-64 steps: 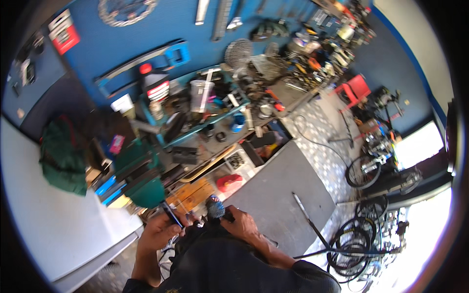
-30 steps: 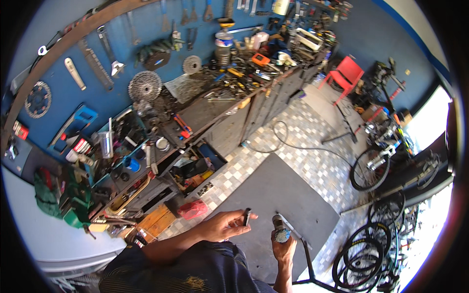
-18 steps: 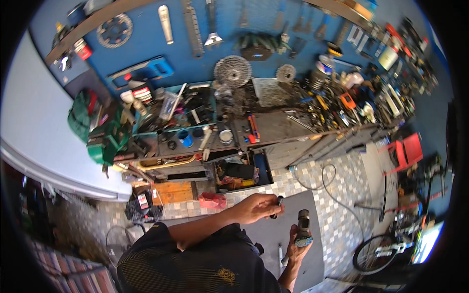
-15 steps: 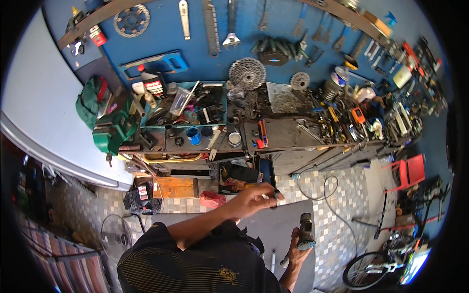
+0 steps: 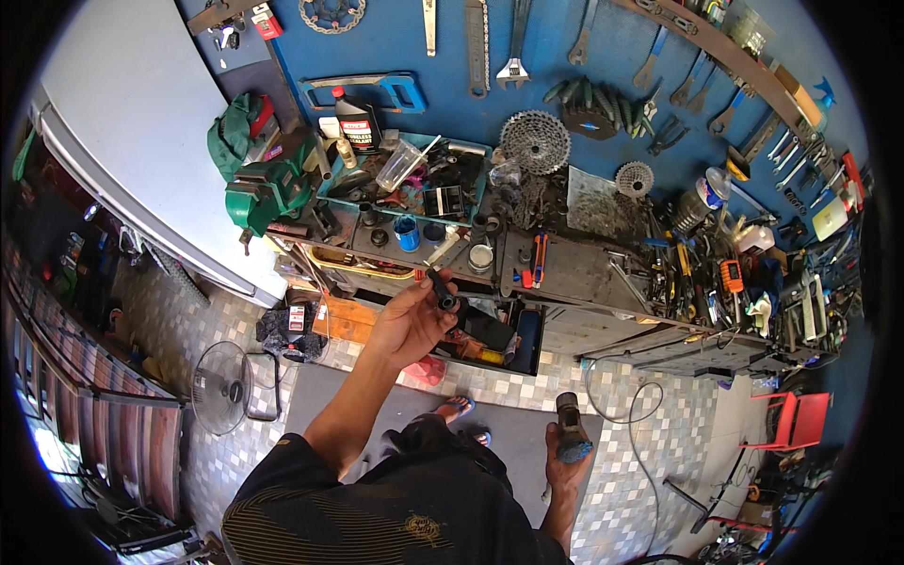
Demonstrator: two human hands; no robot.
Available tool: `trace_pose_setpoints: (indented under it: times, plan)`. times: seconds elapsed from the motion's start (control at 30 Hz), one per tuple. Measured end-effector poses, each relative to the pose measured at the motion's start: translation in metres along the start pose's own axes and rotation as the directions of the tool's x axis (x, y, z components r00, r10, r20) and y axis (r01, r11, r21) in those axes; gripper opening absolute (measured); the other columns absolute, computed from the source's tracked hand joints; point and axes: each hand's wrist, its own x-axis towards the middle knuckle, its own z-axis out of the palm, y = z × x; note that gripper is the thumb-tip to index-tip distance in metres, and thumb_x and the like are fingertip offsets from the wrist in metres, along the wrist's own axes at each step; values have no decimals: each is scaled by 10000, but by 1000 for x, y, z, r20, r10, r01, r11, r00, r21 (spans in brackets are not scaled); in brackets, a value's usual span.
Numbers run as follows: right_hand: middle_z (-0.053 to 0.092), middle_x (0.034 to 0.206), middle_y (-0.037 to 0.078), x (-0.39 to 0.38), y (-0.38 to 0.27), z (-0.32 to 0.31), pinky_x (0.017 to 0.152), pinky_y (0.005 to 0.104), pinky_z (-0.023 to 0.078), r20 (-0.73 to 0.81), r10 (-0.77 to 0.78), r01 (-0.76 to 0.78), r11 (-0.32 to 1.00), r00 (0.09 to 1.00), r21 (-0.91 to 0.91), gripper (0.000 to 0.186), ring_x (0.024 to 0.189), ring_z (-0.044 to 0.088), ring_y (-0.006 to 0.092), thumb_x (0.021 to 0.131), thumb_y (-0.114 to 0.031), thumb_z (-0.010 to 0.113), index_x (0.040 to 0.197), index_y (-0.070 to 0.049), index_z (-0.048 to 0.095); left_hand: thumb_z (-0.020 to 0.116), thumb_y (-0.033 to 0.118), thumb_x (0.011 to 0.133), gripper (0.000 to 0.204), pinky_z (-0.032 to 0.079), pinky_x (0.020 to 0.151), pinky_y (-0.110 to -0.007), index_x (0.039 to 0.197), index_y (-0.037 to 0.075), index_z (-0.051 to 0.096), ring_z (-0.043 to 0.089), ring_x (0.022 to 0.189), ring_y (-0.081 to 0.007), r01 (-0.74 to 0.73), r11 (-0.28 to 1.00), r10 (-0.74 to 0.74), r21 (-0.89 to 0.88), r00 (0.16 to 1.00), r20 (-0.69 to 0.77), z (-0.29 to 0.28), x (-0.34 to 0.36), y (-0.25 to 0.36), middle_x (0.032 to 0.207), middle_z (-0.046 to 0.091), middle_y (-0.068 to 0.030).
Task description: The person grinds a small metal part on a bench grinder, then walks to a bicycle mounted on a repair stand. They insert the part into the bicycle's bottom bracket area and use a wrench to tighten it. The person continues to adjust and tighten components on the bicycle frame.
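My left hand (image 5: 419, 320) is raised in front of the open drawer, its fingers closed round a short black cylindrical part (image 5: 441, 290) with a hollow end. Low on the right, over the grey mat, my right hand (image 5: 562, 471) grips a hammer (image 5: 572, 424) with a dark metal head and a blue, mottled end. Just beyond my left hand are the open drawer (image 5: 525, 339) full of dark items and the workbench edge (image 5: 593, 297), with a blue cup (image 5: 407, 233) and a red-and-blue tool (image 5: 538, 259) on top.
Wrenches and cassettes (image 5: 535, 141) hang or lean along the blue wall. Crowded tools (image 5: 734, 278) cover the bench's right. A white door or panel (image 5: 151, 113), a fan (image 5: 220, 386) and stairs (image 5: 122, 433) are left; a red chair (image 5: 791, 422) and hose (image 5: 640, 471) right. The mat (image 5: 325, 395) lies underfoot.
The view has swung left toward the bench and stairs. My left hand has risen up and leftward with the black part, away from the hammer, which stays in my right hand.
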Motion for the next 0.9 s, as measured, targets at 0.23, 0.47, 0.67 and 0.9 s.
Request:
trace_pose_setpoints:
  times: [0.23,0.47,0.67,0.9]
  plan:
    - [630,711,56,0,36,-40,635,353,481,4,-23,23,1000,1000,-4,251,672,527,146,927,-228,792,957,-3,686,674,230,1018,370,571,849,-352,1333,48,611,696,985,-239,11,999,-10,-37,1000,26,14,-6,-49,1107,707,-96]
    - [671,742,87,-5,93,-72,660,379,508,-17,34,-34,999,999,13,283,676,571,178,920,-236,797,1005,17,701,668,208,999,334,559,835,-353,1297,66,613,664,1001,-264,2,999,-3,-39,1000,-20,32,-15,-83,1110,706,-91]
    - [711,776,116,-4,104,-91,672,393,519,-25,74,-73,996,997,53,281,692,620,190,917,-237,799,973,21,703,664,229,1003,300,555,830,-355,1265,89,622,664,995,-267,-3,1000,3,7,1000,-31,44,-23,-102,1105,704,-91]
    - [693,728,125,0,109,-96,650,398,525,-34,41,-42,999,999,-15,271,654,631,221,897,-264,817,941,-23,702,660,219,1013,271,571,825,-372,1249,92,619,686,1002,-257,17,981,-10,194,999,-34,49,-15,-127,1103,708,-110]
